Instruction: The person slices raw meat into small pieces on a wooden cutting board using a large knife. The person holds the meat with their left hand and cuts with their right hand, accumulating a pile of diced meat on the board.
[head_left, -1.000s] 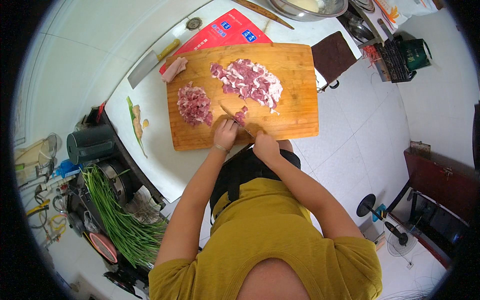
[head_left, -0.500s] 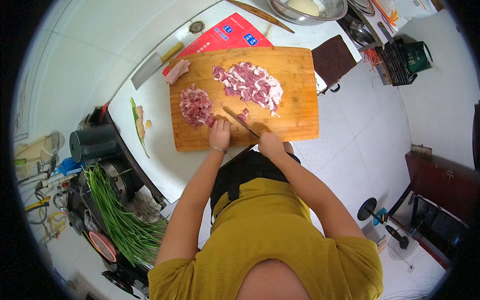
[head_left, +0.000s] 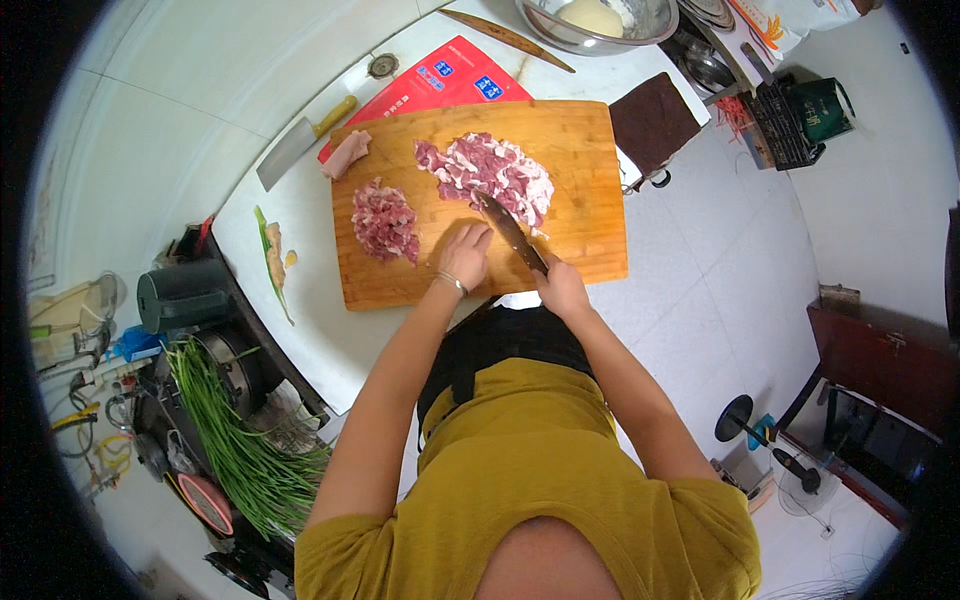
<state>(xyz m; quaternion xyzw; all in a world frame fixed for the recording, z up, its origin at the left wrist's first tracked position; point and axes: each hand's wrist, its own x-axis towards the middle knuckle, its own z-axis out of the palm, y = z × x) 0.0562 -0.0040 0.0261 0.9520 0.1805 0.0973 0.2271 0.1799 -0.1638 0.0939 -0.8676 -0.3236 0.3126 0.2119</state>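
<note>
One fisheye view looks steeply down from the person's head, facing twelve o'clock over the yellow shirt (head_left: 540, 480). The wooden cutting board (head_left: 590, 180) sits fairly near, just above centre; the tiled floor (head_left: 720, 300) bends away toward three o'clock.

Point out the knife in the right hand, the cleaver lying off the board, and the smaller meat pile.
knife (head_left: 510, 232), head view, middle of the dark blade.
cleaver (head_left: 285, 160), head view, flat of the blade.
smaller meat pile (head_left: 383, 220), head view, centre of the pile.
</note>
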